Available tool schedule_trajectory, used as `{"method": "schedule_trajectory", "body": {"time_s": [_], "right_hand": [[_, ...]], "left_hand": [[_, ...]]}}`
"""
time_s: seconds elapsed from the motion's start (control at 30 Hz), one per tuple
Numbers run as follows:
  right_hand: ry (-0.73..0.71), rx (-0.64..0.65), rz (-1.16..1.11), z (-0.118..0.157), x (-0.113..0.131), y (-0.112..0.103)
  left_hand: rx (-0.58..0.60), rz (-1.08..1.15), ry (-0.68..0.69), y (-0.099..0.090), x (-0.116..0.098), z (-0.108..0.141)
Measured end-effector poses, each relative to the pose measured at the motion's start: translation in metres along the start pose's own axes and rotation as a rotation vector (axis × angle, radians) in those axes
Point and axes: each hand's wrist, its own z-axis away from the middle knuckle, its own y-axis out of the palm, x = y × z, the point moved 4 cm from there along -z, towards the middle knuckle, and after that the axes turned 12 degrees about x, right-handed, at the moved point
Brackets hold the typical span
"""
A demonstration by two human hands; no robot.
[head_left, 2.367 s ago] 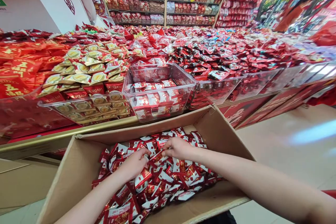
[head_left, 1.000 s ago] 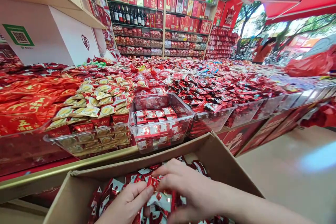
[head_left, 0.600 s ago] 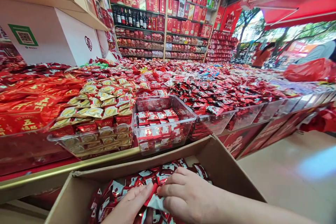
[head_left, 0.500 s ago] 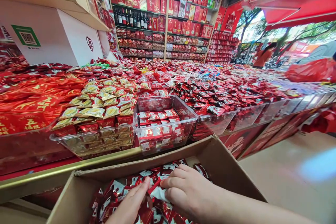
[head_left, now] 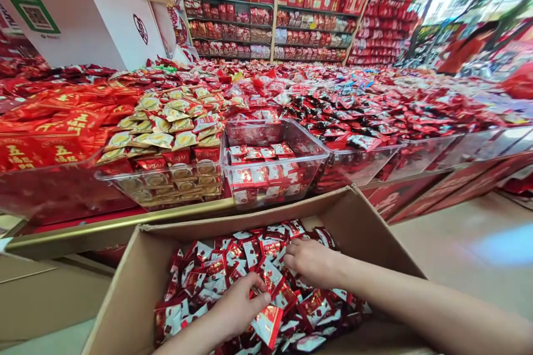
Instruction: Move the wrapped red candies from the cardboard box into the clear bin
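A cardboard box (head_left: pixel 245 217) full of small red-and-white candy packets (head_left: pixel 216 263) stands right before me. My left hand (head_left: pixel 239 305) is over the pile, thumb and fingers closed on a candy packet (head_left: pixel 267 324) that sticks out beneath the thumb. Farther back and to the right, my right hand (head_left: pixel 314 260) rests on the packets with its fingers curled down; whatever is under the fingertips is hidden. Just beyond the box, a clear plastic bin (head_left: pixel 310 158) holds neat rows of similar packets, well below its rim.
Left of that bin sits a bin of gold durian packets (head_left: pixel 179 141), then large red packets (head_left: pixel 54 138). Dark red packets (head_left: pixel 350 116) are heaped to the right. A gold edge (head_left: pixel 125 224) fronts the counter. Shelves of bottles and boxes (head_left: pixel 233 5) stand behind; a person (head_left: pixel 468 50) is far right.
The view has tilted down, showing more of the box. My hands have moved apart; the right one, earlier beside a white-and-red packet, is now farther from the left. My left hand now pinches a packet.
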Motion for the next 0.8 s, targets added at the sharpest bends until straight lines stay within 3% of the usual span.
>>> {"method": "schedule_trajectory", "body": {"time_s": [0.1, 0.3, 0.43, 0.53, 0.7, 0.8], "right_hand": [[-0.007, 0.023, -0.069, 0.0, -0.002, -0.002], [-0.024, 0.038, -0.179, -0.006, -0.006, 0.001], [-0.069, 0.056, -0.269, -0.008, -0.004, 0.002], [-0.007, -0.032, -0.392, -0.007, -0.004, -0.001], [0.097, -0.292, -0.755, -0.005, 0.001, -0.02], [0.158, -0.371, -0.978, -0.007, 0.006, -0.029]], "left_hand": [[-0.034, -0.083, 0.02, -0.006, 0.002, -0.002], [-0.297, -0.158, -0.067, -0.042, 0.007, -0.022], [-0.304, -0.147, -0.14, -0.054, 0.004, -0.039], [-0.328, -0.127, -0.12, -0.056, -0.011, -0.038], [-0.386, -0.013, 0.053, -0.051, -0.056, -0.012], [-0.361, 0.109, 0.145, -0.043, -0.075, 0.003]]}}
